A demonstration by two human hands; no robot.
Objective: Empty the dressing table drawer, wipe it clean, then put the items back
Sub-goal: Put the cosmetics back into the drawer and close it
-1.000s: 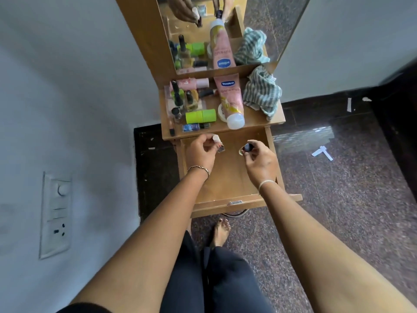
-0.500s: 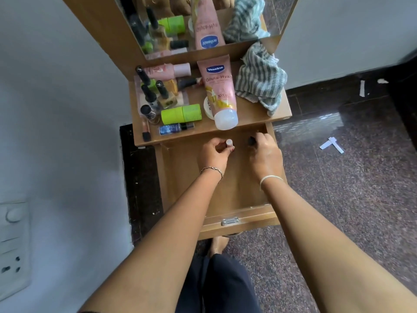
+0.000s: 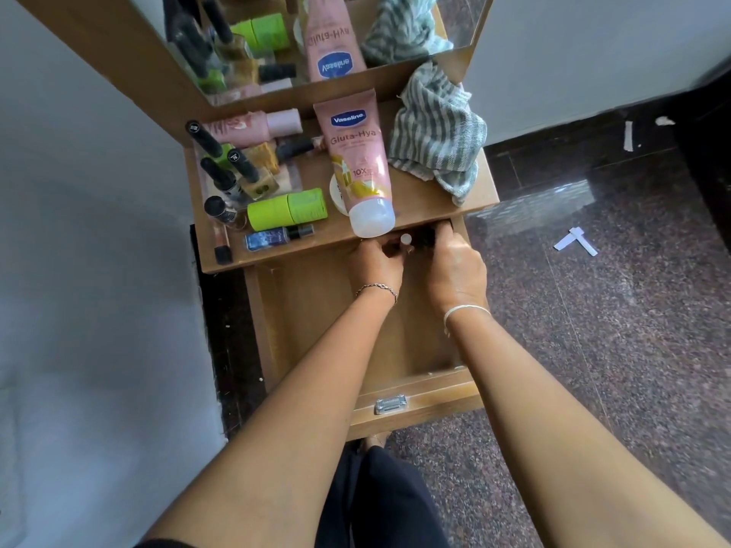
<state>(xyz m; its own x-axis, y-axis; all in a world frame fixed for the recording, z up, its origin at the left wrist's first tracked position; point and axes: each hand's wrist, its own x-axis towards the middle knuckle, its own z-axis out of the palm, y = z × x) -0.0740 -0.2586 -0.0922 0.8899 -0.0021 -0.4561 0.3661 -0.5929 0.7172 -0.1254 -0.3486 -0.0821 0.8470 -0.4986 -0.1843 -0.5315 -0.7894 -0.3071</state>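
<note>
The left hand [image 3: 377,265] and right hand [image 3: 455,270] are held side by side at the back of the open drawer [image 3: 316,318], just under the edge of the surface [image 3: 419,195]. One white-capped bottle [image 3: 405,239] is pinched in the left; the right is curled round one dark item [image 3: 425,242], too shadowed to be identified. Laid on the surface are one Vaseline tube [image 3: 358,160], one striped cloth [image 3: 435,128], one green tube [image 3: 286,209], one pink tube [image 3: 253,126] and one blue bottle [image 3: 273,237]. Four dark-capped bottles [image 3: 243,168] are stood at its left.
</note>
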